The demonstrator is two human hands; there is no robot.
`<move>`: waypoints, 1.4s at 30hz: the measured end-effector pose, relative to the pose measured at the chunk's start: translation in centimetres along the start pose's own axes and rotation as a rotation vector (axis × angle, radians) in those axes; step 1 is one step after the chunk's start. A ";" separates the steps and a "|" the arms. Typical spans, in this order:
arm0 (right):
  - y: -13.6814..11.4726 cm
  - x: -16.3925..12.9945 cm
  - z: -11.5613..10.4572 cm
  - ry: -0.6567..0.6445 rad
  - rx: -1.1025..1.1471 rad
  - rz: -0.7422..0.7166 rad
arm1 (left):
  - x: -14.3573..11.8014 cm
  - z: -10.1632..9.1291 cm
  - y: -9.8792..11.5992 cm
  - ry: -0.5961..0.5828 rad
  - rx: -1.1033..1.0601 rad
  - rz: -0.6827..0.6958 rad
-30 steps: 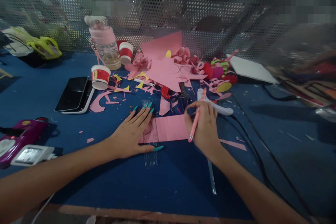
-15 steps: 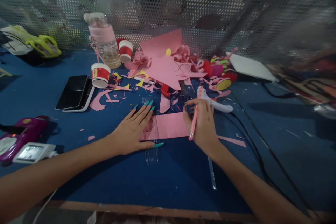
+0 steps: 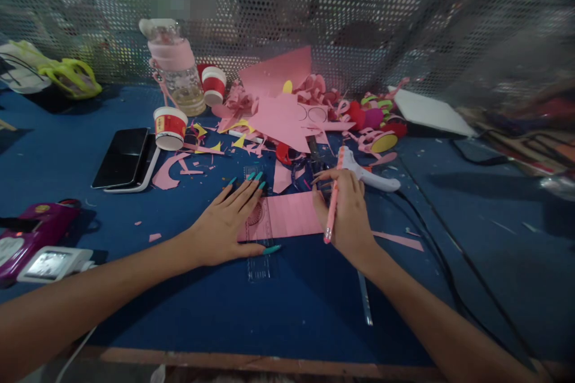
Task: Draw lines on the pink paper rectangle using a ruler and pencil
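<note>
My left hand (image 3: 224,221) lies flat with its fingers stretched out, pressing a clear plastic ruler (image 3: 259,266) across a pink paper strip (image 3: 294,213). The ruler crosses the strip near its left end and sticks out on both sides. In my right hand (image 3: 348,212) is a pink pencil (image 3: 333,206), its eraser end pointing toward me. That hand rests over the strip's right end, and the pencil's tip is hidden. Just beyond it lies a white glue gun (image 3: 371,177). A thin clear rod (image 3: 365,299) lies on the table below my right wrist.
Pink paper cutouts (image 3: 283,119) and scraps are heaped at the back. Two paper cups (image 3: 171,128) and a water bottle (image 3: 177,72) stand at the back left. A phone (image 3: 121,158) and a purple device (image 3: 40,233) lie left. A black cable (image 3: 435,251) runs down the right side.
The view has shifted very slightly. Both hands, the ruler and the paper strip stay in about the same places, and the pencil is still in my right hand.
</note>
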State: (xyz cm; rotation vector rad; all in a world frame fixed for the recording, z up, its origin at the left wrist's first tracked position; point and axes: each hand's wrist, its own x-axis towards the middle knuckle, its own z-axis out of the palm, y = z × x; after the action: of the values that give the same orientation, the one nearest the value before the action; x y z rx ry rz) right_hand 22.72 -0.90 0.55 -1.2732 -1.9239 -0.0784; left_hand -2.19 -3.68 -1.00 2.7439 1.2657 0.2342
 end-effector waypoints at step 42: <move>-0.3 0.3 -0.7 0.000 0.051 0.071 | 0.0 0.0 0.1 0.013 0.007 -0.014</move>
State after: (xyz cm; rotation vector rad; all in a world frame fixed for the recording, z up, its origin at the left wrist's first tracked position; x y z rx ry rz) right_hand 22.90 -1.15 1.32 -1.3066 -1.8670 0.0072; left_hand -2.07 -3.76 -1.00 2.7428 1.2909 0.2470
